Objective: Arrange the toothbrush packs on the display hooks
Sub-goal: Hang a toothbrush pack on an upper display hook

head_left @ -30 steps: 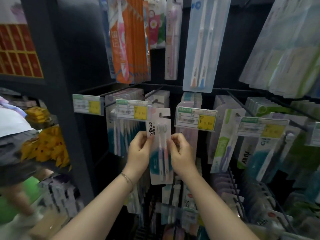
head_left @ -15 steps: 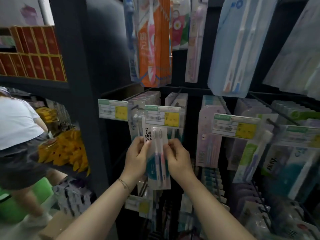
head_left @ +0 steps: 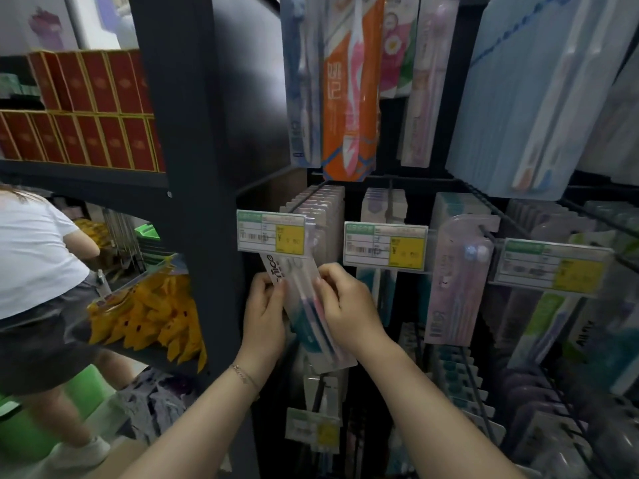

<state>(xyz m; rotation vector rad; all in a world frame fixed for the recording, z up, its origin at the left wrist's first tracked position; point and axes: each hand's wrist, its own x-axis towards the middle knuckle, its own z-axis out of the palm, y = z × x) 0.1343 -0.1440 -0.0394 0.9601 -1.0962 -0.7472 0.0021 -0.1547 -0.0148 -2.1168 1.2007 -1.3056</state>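
Observation:
A white and teal toothbrush pack with two brushes is tilted, its top tucked behind the leftmost price tag. My left hand pinches its left edge, and my right hand pinches its right edge. The display hook above the tag carries several white packs; the held pack's hang hole is hidden by the tag. Further hooks to the right hold other toothbrush packs.
A dark shelf post stands just left of my hands. A person in a white shirt bends at the far left beside yellow packets. Orange and light blue packs hang overhead. Lower hooks sit below.
Both hands carried the pack leftwards from the second price tag to the leftmost hook, and its top slid up behind that tag while the pack tilted.

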